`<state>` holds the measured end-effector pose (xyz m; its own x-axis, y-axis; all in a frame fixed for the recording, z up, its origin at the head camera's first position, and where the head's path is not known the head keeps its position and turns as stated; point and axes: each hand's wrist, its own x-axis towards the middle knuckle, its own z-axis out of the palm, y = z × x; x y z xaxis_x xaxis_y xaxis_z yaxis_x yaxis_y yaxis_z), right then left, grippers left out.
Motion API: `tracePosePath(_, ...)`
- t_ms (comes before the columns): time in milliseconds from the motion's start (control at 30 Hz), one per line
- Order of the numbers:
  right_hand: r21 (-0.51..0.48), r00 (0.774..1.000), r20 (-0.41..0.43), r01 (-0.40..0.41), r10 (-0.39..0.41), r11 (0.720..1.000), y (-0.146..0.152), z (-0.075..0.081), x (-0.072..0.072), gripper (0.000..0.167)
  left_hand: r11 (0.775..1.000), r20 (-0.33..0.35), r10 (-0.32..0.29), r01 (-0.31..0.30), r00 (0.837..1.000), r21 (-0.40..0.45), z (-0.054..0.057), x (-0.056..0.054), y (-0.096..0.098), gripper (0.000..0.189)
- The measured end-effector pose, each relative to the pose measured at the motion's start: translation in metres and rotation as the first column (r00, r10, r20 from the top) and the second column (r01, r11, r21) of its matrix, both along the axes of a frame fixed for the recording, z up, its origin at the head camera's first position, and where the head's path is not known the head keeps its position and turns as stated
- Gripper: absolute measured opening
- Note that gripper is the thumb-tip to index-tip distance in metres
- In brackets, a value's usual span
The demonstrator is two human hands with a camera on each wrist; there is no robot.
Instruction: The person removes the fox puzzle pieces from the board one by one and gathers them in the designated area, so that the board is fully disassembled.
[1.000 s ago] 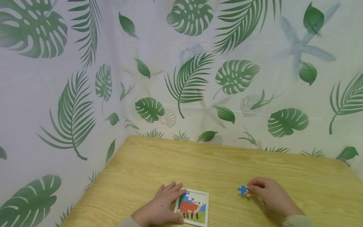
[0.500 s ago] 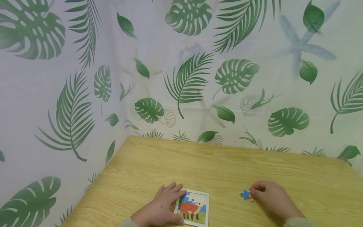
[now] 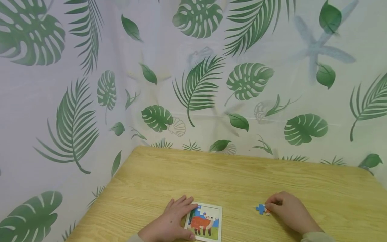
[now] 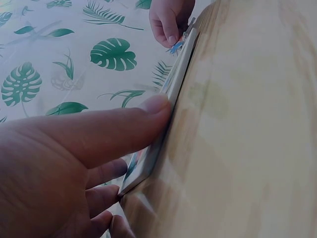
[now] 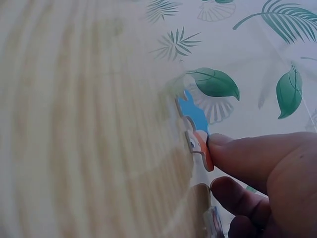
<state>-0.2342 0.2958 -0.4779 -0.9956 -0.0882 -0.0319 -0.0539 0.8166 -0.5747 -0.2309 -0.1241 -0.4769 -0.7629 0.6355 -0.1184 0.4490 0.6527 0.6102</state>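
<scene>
A small square jigsaw puzzle in a white frame [image 3: 220, 222] lies on the table, showing a red animal with dark legs against blue and green. A pale bare patch shows in its upper part. My left hand [image 3: 170, 220] rests along the frame's left side, fingers spread at the top corner and thumb [image 4: 143, 119] on its near part. Between thumb and finger, my right hand [image 3: 287, 210] pinches a blue, white and orange puzzle piece [image 5: 195, 116], low over the table right of the frame. An eye is printed on the piece. Its right end is partly hidden by the fingers.
The wooden table [image 3: 229, 178] stretches behind and between both hands. A leaf-printed white sheet [image 3: 208, 131] hangs along its back and left sides. Under the right hand's lower fingers, a small printed thing with a pale edge [image 5: 213, 223] shows at the table surface.
The right hand with the puzzle piece has shifted slightly right and nearer, and the piece has turned a little. The left hand stays on the frame.
</scene>
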Motion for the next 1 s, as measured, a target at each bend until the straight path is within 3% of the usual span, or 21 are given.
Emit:
tracePosePath(367, 0.006, 1.000, -0.007, -0.002, 0.002, 1.000, 0.0003, -0.0082, -0.0010, 0.009, 1.000, -0.001, -0.015, 0.015, 1.000, 0.007, 0.0004, 0.0003, -0.0015, 0.089)
tracePosePath(1000, 0.016, 0.998, -0.067, 0.023, -0.022, 1.000, -0.0065, -0.0061, 0.0027, 0.005, 0.999, -0.015, 0.034, -0.034, 0.999, -0.017, 0.0018, 0.0040, 0.0025, 0.090)
